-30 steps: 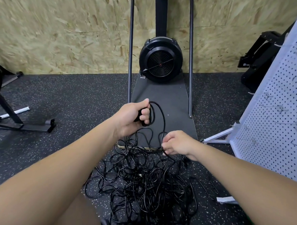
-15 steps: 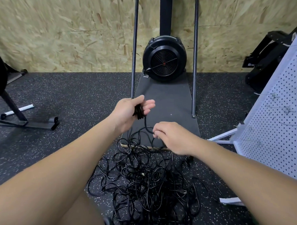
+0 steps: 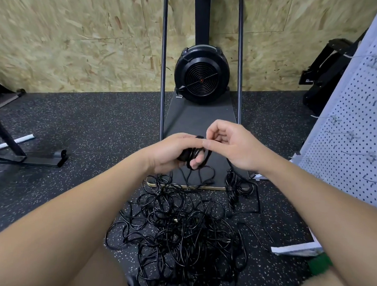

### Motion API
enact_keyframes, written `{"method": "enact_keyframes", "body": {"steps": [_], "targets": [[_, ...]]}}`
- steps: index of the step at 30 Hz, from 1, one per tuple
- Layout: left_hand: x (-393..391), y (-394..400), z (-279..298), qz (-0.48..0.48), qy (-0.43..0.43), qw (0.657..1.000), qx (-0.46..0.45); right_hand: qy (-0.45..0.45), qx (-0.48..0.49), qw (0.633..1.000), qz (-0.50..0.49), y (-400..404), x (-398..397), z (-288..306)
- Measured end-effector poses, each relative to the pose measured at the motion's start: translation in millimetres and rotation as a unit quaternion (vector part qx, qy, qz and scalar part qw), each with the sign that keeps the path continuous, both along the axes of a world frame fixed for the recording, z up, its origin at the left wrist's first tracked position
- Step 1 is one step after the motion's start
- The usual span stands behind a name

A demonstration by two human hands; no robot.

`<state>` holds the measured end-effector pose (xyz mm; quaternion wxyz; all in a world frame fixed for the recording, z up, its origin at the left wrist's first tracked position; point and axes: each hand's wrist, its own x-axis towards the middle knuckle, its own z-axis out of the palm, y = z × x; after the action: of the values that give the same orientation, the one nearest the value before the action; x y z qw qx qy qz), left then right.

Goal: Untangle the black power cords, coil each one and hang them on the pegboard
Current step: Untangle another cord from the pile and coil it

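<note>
A tangled pile of black power cords (image 3: 179, 235) is spread on the speckled floor (image 3: 75, 138) nearest the viewer. Above it, a small coil (image 3: 192, 155) is gripped in the curled left hand (image 3: 172, 152), while a cord strand is pinched by the right hand (image 3: 230, 144). The white pegboard (image 3: 360, 133) is seen at right. Farthest, a black fan machine (image 3: 201, 76) is set against the chipboard wall (image 3: 79, 40).

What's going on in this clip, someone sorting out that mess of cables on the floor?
Yes. A person is winding one black cord into a small coil gripped in the left hand, while the right hand pinches the cord beside it. The rest lies as a tangled pile on the speckled floor. Nothing hangs yet on the part of the white pegboard in view.
</note>
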<state>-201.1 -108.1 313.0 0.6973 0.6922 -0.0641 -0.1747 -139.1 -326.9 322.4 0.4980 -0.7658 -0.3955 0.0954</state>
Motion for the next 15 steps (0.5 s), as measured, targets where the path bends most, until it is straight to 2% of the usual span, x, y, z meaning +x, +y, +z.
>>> {"method": "enact_keyframes", "body": {"steps": [3,5,7,10,12,14,15], "targets": [[2,11,-7,-0.044,-0.010,0.998,0.046,0.038,-0.002,0.999,0.022,-10,7,-1],[1,11,-15,-0.028,-0.021,0.996,0.087,0.052,-0.003,0.998,0.023,-17,13,0],[1,8,-20,0.015,-0.029,0.996,0.082,0.041,-0.032,0.999,-0.009,-22,20,-7],[4,0,-21,0.110,-0.017,0.993,0.046,0.051,-0.119,0.991,-0.041,-23,28,-30],[7,-3,-21,0.179,-0.010,0.983,0.036,0.117,-0.209,0.971,-0.001,-25,27,-43],[10,-3,-19,0.232,0.006,0.973,0.003,0.191,-0.293,0.936,0.052,-25,22,-54],[10,-1,-17,0.251,0.017,0.968,-0.021,0.201,-0.316,0.925,0.064,-25,20,-61]]}}
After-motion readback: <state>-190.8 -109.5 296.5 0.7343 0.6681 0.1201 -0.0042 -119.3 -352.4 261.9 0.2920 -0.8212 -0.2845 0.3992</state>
